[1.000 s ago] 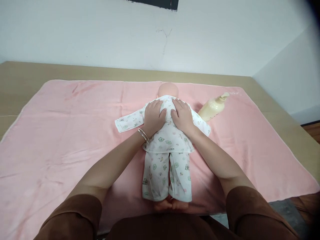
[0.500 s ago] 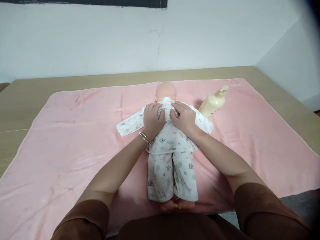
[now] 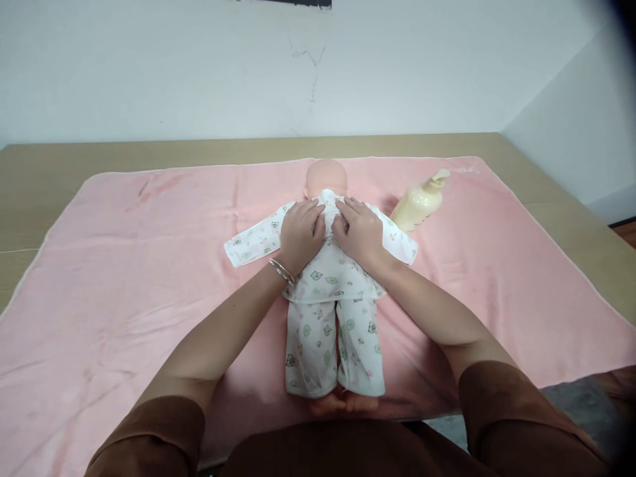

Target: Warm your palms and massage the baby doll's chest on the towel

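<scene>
A baby doll in a white printed shirt and matching trousers lies lengthwise on a pink blanket, head away from me. My left hand, with metal bangles at the wrist, lies flat on the doll's upper body on the left side. My right hand lies flat beside it on the right. Both sets of fingers reach the collar, and a small ridge of shirt cloth stands between them. The doll's bare feet point toward me.
A cream pump bottle lies on its side on the blanket just right of the doll's shoulder. The blanket covers most of a light wooden table set against a white wall. Floor shows at the lower right.
Both hands slid a little up the doll's shirt toward the collar and closer together, bunching cloth between them. The view shifted slightly; doll and bottle stayed put.
</scene>
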A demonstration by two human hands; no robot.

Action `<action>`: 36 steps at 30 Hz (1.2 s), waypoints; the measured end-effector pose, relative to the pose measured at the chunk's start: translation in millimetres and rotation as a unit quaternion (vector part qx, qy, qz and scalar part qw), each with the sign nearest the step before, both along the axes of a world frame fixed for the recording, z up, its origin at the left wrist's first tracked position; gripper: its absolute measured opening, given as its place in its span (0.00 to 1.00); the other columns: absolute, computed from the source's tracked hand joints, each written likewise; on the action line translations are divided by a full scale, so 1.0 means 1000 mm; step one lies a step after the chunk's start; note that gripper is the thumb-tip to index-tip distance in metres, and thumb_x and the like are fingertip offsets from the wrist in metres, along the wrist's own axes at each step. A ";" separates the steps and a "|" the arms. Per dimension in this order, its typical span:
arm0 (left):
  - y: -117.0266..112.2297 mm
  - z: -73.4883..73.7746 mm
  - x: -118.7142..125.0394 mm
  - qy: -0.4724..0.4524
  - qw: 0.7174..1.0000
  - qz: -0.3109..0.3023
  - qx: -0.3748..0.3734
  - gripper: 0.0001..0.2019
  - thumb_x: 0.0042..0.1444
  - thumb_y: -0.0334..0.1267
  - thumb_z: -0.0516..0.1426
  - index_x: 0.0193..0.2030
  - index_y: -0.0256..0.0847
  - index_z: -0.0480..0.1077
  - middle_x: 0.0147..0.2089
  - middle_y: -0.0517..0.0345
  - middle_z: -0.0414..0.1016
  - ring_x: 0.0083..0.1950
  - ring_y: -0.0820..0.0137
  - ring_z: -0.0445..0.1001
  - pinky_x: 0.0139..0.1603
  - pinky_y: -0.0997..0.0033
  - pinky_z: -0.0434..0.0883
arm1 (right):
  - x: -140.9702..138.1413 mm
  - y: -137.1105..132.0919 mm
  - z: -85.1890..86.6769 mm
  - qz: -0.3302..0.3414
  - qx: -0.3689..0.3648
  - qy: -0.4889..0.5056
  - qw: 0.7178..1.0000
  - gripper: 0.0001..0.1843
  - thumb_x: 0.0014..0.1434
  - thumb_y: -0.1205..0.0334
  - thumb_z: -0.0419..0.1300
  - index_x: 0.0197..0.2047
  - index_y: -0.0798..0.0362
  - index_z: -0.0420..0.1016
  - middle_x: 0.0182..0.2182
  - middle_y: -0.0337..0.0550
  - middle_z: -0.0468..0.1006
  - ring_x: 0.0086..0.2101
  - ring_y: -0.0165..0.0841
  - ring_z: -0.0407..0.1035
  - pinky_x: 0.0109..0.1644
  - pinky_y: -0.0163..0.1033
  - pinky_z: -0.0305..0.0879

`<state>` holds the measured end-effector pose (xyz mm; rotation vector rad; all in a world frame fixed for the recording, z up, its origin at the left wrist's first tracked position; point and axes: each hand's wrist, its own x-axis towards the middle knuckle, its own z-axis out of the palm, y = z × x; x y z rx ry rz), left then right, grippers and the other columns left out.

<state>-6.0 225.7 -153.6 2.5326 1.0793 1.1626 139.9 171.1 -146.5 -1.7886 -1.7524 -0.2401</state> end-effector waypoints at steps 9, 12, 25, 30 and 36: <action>0.004 -0.003 0.001 -0.007 0.998 0.030 -0.047 0.19 0.63 0.42 0.47 0.56 0.38 0.68 0.60 0.46 0.72 0.63 0.58 0.67 0.66 0.51 0.62 | 0.005 0.005 0.003 -0.001 -0.045 0.019 0.999 0.26 0.63 0.60 0.48 0.62 0.56 0.67 0.61 0.49 0.70 0.62 0.45 0.59 0.67 0.56 0.54; 0.007 0.000 0.001 0.017 0.998 0.020 -0.057 0.21 0.64 0.42 0.46 0.58 0.39 0.67 0.61 0.47 0.71 0.63 0.59 0.66 0.67 0.52 0.60 | 0.010 0.013 0.002 0.029 -0.067 0.004 0.997 0.27 0.62 0.62 0.47 0.64 0.54 0.64 0.63 0.49 0.67 0.63 0.46 0.58 0.68 0.58 0.51; -0.005 0.003 0.004 0.022 0.999 0.022 0.022 0.16 0.64 0.37 0.46 0.51 0.40 0.72 0.55 0.47 0.76 0.58 0.59 0.71 0.61 0.52 0.66 | -0.003 -0.002 -0.004 -0.014 0.045 0.005 0.999 0.19 0.64 0.60 0.49 0.51 0.53 0.77 0.52 0.48 0.78 0.54 0.42 0.70 0.58 0.48 0.68; -0.005 -0.001 0.003 -0.016 0.998 0.055 0.002 0.15 0.62 0.39 0.49 0.49 0.39 0.72 0.53 0.47 0.76 0.57 0.58 0.71 0.62 0.53 0.66 | 0.000 -0.001 -0.005 -0.026 0.040 0.036 0.998 0.19 0.62 0.57 0.53 0.52 0.53 0.77 0.54 0.48 0.77 0.55 0.41 0.69 0.62 0.48 0.64; 0.003 0.001 0.002 -0.020 0.997 0.033 -0.067 0.19 0.59 0.41 0.51 0.54 0.39 0.69 0.58 0.48 0.73 0.60 0.59 0.69 0.66 0.55 0.63 | 0.008 0.008 0.002 0.022 -0.055 0.049 0.997 0.25 0.61 0.62 0.51 0.61 0.52 0.68 0.62 0.47 0.69 0.64 0.44 0.58 0.69 0.57 0.51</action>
